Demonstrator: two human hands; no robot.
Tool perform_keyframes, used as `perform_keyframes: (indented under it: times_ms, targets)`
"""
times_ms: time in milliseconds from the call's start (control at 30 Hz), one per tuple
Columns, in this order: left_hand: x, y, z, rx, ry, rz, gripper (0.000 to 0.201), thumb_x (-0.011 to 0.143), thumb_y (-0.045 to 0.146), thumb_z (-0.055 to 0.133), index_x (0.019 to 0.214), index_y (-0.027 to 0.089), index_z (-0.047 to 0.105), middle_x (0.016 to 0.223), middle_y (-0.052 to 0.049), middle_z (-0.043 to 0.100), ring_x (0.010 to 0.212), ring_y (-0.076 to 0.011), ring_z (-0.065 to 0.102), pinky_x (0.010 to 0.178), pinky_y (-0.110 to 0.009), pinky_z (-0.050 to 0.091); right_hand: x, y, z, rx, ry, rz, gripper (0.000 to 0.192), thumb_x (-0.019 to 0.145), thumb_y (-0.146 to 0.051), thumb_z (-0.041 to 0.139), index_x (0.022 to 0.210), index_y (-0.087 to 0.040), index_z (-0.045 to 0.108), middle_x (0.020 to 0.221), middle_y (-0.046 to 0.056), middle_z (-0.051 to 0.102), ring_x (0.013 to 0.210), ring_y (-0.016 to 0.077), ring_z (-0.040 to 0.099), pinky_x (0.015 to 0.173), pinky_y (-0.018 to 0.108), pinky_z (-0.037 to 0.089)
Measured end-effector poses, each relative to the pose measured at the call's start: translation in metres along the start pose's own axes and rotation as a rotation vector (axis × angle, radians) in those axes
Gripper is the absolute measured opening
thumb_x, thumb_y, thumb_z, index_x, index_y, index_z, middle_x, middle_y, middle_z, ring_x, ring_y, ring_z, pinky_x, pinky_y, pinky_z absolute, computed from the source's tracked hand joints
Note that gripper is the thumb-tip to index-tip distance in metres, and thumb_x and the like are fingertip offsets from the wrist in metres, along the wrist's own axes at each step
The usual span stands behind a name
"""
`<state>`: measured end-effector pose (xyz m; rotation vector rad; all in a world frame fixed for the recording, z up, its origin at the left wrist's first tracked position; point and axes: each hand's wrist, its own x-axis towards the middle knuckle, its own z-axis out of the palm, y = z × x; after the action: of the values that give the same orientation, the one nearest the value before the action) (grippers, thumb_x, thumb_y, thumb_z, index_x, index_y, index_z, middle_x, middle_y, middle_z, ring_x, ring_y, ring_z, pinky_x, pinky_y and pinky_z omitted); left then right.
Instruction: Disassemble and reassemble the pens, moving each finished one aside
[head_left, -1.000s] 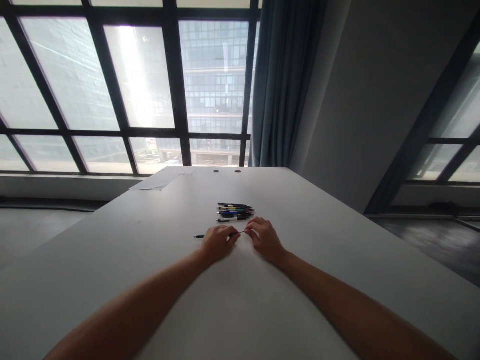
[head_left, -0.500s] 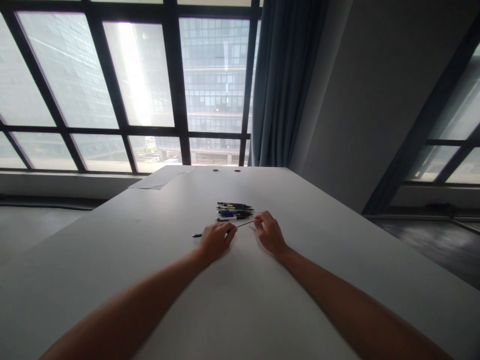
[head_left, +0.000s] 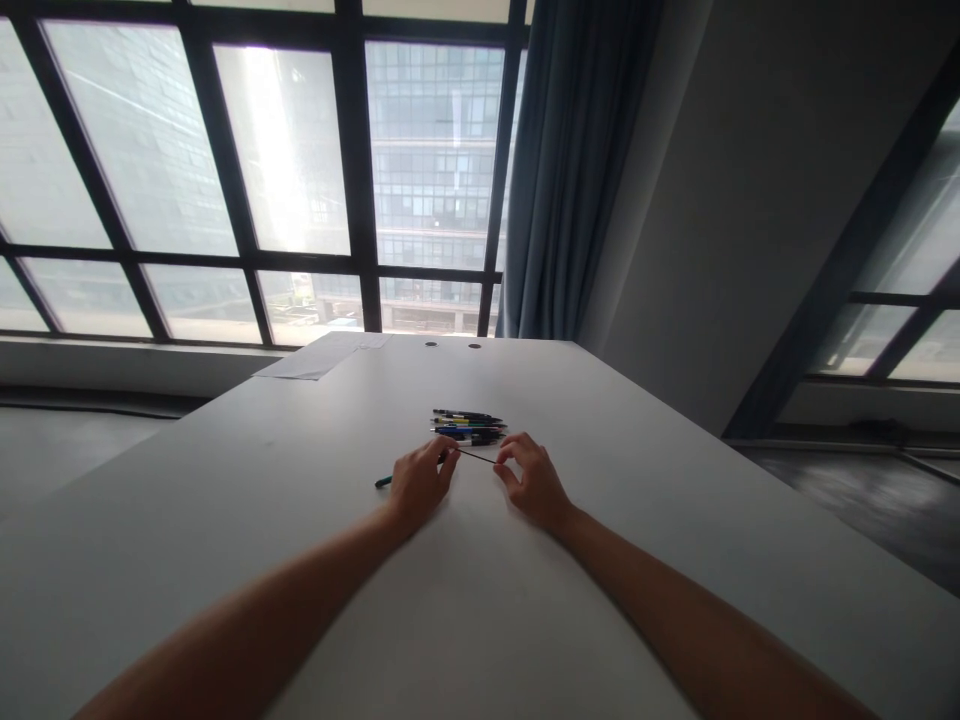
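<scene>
From where I stand, the pile of pens (head_left: 466, 428) makes the natural marker on the white desk (head_left: 480, 600): its barrels lie close together, all running roughly the same way, perhaps so that they sit in one bundle within easy reach. Both bare hands work just on the near side of it, forearms low over the desk, probably for steadiness with something so slight.

The left hand (head_left: 420, 477), near and to the left of the pile, has its grip closed around a pen (head_left: 384, 481); only the blue-green end pokes out behind the palm, farther left of the pile. The right hand (head_left: 532, 482), near and to the right, has its grip drawn into a small pinch, thumb and fingertip meeting on one end of a thin dark stick (head_left: 475, 457). That stick spans the gap between the hands, just in front of the pile, its other end at the left fingers. A fingertip hold seems right for it, since a fuller grasp would cover it up. Whether stick and pen join inside the left hand I can't tell; the fingers hide it.

Well beyond the pile and to its left, paper (head_left: 304, 365) lies flat by the edge, out of the way of the handling.
</scene>
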<state>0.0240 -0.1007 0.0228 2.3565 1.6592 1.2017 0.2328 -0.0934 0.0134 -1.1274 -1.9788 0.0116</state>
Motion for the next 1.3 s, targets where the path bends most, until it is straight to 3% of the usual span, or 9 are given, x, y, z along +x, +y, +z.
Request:
perform_keyframes:
  times_ms: [333,533,700,900,1100,1300]
  targets:
    - [0.000,0.004,-0.003,0.018,-0.008,-0.001,0.020,0.094,0.038,0.047,0.092,0.024,0.061,0.092,0.000,0.071,0.076,-0.0167,0.064,0.062,-0.024,0.039,0.001,-0.003,-0.004,0.015,-0.017,0.006,0.016,0.090,-0.022,0.046,0.078,-0.019,0.056,0.098,0.006,0.060,0.097,0.0198,0.056,0.086,0.034,0.039]
    - [0.001,0.001,0.000,0.001,-0.008,0.014,0.015,0.092,0.033,0.050,0.094,0.023,0.060,0.095,0.000,0.070,0.078,-0.0167,0.064,0.065,-0.024,0.041,0.000,-0.001,-0.003,0.017,-0.002,-0.014,0.005,0.083,-0.020,0.053,0.078,-0.019,0.054,0.098,0.007,0.060,0.099,0.0218,0.056,0.085,0.035,0.040]
    - [0.000,0.000,0.001,0.016,-0.008,0.011,0.015,0.092,0.034,0.051,0.092,0.023,0.061,0.093,0.000,0.070,0.078,-0.0173,0.064,0.065,-0.025,0.041,0.001,-0.001,-0.002,0.029,-0.004,-0.001,0.010,0.088,-0.021,0.049,0.078,-0.019,0.054,0.098,0.006,0.061,0.098,0.0207,0.056,0.085,0.034,0.039]
    - [0.001,-0.002,0.002,-0.018,-0.014,0.069,0.011,0.090,0.031,0.054,0.090,0.022,0.061,0.091,-0.001,0.070,0.076,-0.0168,0.063,0.066,-0.025,0.042,0.001,0.000,-0.001,0.025,0.006,-0.004,0.006,0.083,-0.017,0.055,0.077,-0.019,0.055,0.098,0.006,0.060,0.097,0.0206,0.056,0.085,0.034,0.039]
    - [0.001,-0.004,0.001,-0.106,-0.058,0.246,0.016,0.092,0.029,0.049,0.090,0.022,0.063,0.090,-0.001,0.068,0.074,-0.0139,0.061,0.067,-0.023,0.042,0.000,-0.005,-0.004,0.051,-0.074,-0.069,0.005,0.082,-0.021,0.060,0.078,-0.019,0.058,0.098,0.006,0.061,0.095,0.0203,0.057,0.085,0.035,0.038]
    - [0.001,-0.001,-0.001,-0.121,-0.036,0.207,0.013,0.090,0.029,0.052,0.088,0.022,0.063,0.088,-0.001,0.068,0.074,-0.0143,0.061,0.068,-0.024,0.044,-0.001,-0.012,-0.005,0.029,-0.122,-0.097,0.004,0.083,-0.020,0.058,0.079,-0.018,0.059,0.102,0.007,0.060,0.097,0.0199,0.056,0.085,0.034,0.038]
